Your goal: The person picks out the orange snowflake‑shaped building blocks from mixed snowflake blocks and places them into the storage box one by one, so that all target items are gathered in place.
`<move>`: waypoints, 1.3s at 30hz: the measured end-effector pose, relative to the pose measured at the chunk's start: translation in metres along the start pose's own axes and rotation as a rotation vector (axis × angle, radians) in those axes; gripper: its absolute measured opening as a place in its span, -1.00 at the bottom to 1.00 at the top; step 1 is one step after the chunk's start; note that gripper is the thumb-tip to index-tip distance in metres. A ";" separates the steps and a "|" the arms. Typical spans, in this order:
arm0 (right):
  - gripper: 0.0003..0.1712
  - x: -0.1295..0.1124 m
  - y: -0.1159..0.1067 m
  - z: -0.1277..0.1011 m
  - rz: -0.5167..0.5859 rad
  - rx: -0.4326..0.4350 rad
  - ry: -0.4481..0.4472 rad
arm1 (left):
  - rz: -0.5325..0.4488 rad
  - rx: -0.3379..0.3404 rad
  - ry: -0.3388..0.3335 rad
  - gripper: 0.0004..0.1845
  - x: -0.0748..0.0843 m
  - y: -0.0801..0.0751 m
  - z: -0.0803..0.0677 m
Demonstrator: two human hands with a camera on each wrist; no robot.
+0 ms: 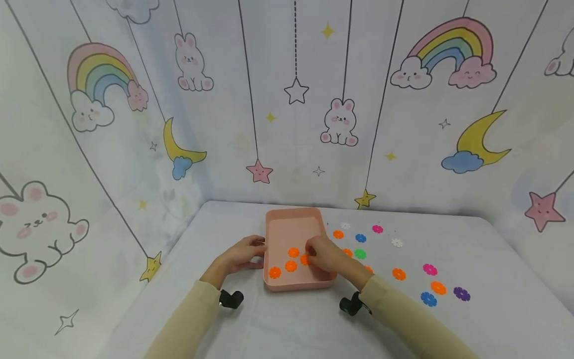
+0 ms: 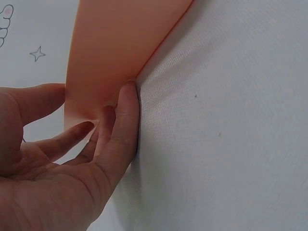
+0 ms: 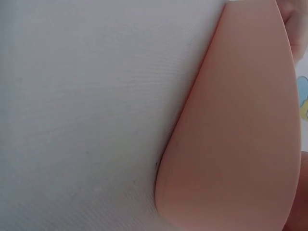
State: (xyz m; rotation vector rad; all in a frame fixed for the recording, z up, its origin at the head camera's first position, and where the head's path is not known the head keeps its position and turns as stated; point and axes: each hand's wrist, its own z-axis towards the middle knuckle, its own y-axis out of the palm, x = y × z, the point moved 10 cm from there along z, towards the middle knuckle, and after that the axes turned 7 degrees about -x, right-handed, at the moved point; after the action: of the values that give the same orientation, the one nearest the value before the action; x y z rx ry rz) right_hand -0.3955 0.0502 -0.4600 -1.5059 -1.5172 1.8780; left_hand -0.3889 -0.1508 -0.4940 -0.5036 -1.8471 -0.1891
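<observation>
Four Orange Flower Pieces in the Pink Tray, Both Hands at Its Walls

Four orange flower pieces (image 1: 287,260) lying flat in the near half of the pink tray (image 1: 292,219), close together, one partly hidden under the right hand (image 1: 324,254). Tray resting on the white table (image 1: 278,324), just left of centre, long axis running away from the body toward the backdrop, short near wall facing the sleeves, open side up. Left hand (image 1: 244,253) laid against the left outer wall; from the left wrist view, fingers (image 2: 126,120) nearly straight and pressed flat on the pink wall down where it meets the cloth, thumb spread apart, nothing gripped. Right hand reaching over the right wall into the tray, fingers bent down at an orange piece; whether pinching that piece or only touching it, cannot tell. Right wrist view showing only tray wall and cloth.

Judged best for the step in hand: keep the left hand steady against the wall so the light tray does not slide, lower the right fingertips close to the floor of the tray, settle the piece flat beside its fellows rather than stacked.

More loose flower pieces (image 1: 396,264) scattered to the right of the tray: orange, blue, pink, green, white, purple.
</observation>
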 end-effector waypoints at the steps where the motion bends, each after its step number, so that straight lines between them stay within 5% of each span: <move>1: -0.86 -0.001 -0.001 -0.001 -0.005 0.002 -0.008 | -0.001 0.000 0.001 -0.46 0.000 0.000 0.000; 17: -0.76 -0.002 -0.056 -0.064 0.046 -0.023 -0.215 | -0.026 0.000 0.010 -0.47 -0.002 -0.002 0.005; 27: -0.73 0.062 -0.094 -0.117 0.008 0.053 -0.132 | -0.014 -0.006 0.013 -0.47 -0.002 0.000 0.003; 39: -0.71 0.139 -0.093 -0.162 0.003 0.085 -0.043 | 0.002 0.009 0.013 -0.49 -0.001 -0.001 0.003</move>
State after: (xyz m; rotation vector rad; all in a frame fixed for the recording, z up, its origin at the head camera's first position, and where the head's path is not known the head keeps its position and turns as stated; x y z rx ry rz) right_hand -0.3497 0.2769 -0.4381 -1.4402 -1.4348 1.9630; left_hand -0.3917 -0.1507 -0.4958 -0.4967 -1.8339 -0.1822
